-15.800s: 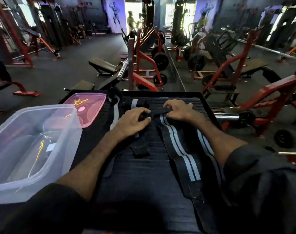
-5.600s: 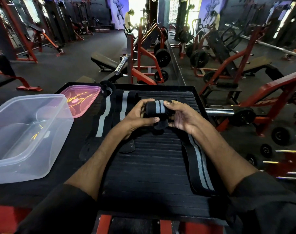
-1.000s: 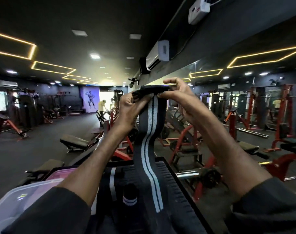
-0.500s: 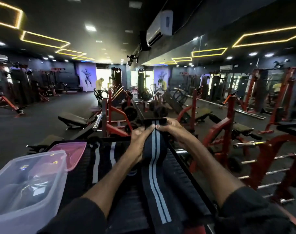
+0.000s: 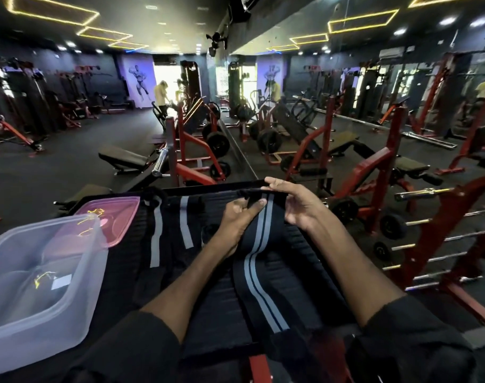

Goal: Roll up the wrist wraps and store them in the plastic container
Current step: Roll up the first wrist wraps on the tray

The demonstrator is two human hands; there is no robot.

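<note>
Here the hands (image 5: pixel 241 217) (image 5: pixel 299 205) pinch the wrist wrap (image 5: pixel 256 261), hiding its end.

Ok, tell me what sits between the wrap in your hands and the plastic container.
Nothing tall. Two other wraps lie flat between the held wrap and the open container; its pink lid lies off, beyond it.
</note>
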